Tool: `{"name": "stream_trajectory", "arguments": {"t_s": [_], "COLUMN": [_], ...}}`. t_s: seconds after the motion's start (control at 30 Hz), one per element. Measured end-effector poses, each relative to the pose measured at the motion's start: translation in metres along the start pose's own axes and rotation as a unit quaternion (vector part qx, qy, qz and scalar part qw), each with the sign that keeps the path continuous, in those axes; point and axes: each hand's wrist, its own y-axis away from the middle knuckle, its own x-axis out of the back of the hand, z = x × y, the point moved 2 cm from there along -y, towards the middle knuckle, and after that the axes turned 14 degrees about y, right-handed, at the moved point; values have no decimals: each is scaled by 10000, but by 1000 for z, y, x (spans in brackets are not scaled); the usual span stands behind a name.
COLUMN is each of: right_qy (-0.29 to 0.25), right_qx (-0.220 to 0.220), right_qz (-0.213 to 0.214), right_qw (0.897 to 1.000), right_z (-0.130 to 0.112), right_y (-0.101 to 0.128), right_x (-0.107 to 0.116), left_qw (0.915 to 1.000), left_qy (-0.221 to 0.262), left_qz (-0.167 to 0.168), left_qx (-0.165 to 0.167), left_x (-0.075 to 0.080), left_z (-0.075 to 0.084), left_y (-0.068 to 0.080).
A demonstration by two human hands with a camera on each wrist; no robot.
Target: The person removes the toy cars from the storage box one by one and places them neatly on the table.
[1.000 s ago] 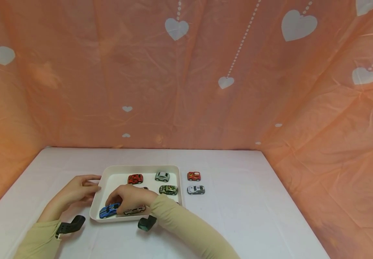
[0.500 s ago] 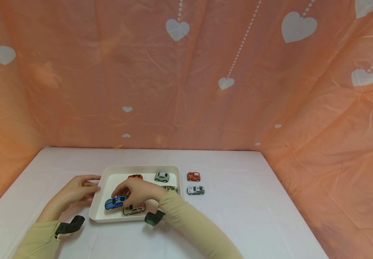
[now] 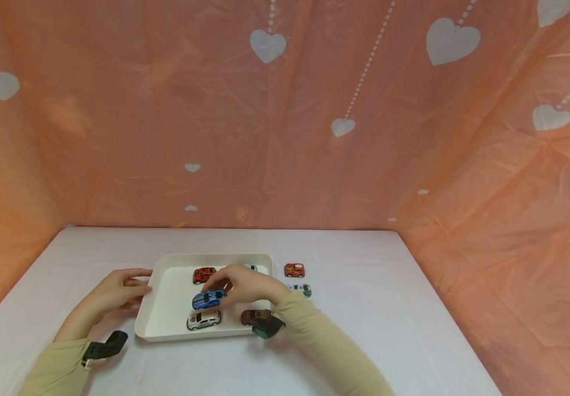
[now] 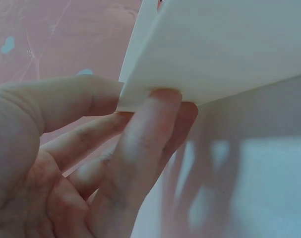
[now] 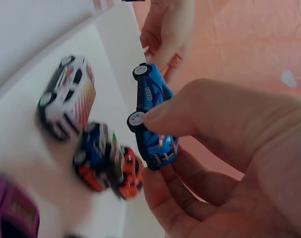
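Observation:
My right hand pinches a blue toy car and holds it above the middle of a white tray. In the right wrist view the thumb presses on the blue car, with curled fingers under it. My left hand grips the tray's left edge. Seen from the left wrist, its fingers lie under the tray's rim. In the tray rest a red car, a white car and a dark maroon car. Other cars are hidden behind my right hand.
On the white table, right of the tray, stand a red car and a partly hidden grey-white car. Black wrist-camera mounts sit at both sleeves. Orange heart-print cloth walls the back and sides.
My right hand lifted the blue car from the tray's near left corner and carried it right and farther away, over the tray's middle. The left hand stayed on the tray's edge.

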Motion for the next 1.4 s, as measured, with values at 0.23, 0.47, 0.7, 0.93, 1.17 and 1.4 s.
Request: {"name": "stream_trajectory", "arguments": {"t_s": [0.23,0.47,0.7,0.93,1.17,1.4], "right_qy": [-364,-358,-324,-370,-395,-391], "right_qx": [-204,-491,-561,-713,-979,-1124], "right_qz": [215,379,479,598,608,638], "right_qw": [9989,9974,9967,9950,9925,9908], "right_z": [17,33,47,58,66,72], "right_y": [30,60,84,104,127,150], "right_x": [12,26,32,32,32,28], "left_qw": [10000,10000,10000,10000,10000,10000], "left_qy": [24,-58,-43,-37,32,-56], "left_qz": [-9,21,22,34,47,36], "left_qx": [-49,-38,-33,-12,14,-22], "left_x": [1,3,3,2,0,-2], "left_z": [1,0,-2,-5,-4,0], "left_y": [2,2,1,0,0,0]}}
